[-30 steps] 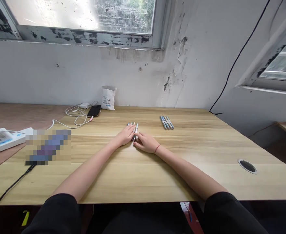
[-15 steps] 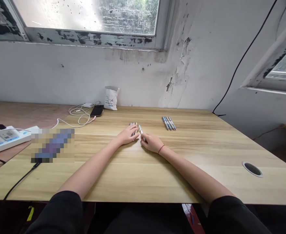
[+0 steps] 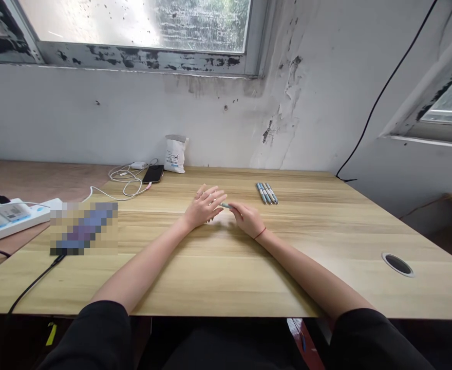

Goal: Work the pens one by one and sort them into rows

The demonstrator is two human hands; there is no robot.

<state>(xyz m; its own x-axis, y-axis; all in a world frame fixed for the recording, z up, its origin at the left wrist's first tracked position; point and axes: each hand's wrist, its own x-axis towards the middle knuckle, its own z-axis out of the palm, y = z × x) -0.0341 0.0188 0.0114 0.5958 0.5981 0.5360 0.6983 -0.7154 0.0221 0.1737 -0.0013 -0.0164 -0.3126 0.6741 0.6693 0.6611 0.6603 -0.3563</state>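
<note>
My right hand pinches one end of a slim pale blue-green pen, held above the table and turned sideways. The pen's other end points at my left hand and disappears behind its fingers; whether they touch it I cannot tell. My left hand is raised a little, its fingers stretched out and slightly spread. Beneath its palm, small dark tips show, and the rest there is hidden. To the right, several blue-and-white pens lie side by side in a slanted row.
Against the wall stands a white packet, with a black phone and a coiled white cable beside it. At left are a white power strip and a blurred-out device. A round cable hole is at right.
My right hand has lifted its pen and swung it from upright to sideways. My left hand has risen off the pens under it, fingers now more extended. The row of pens stays put.
</note>
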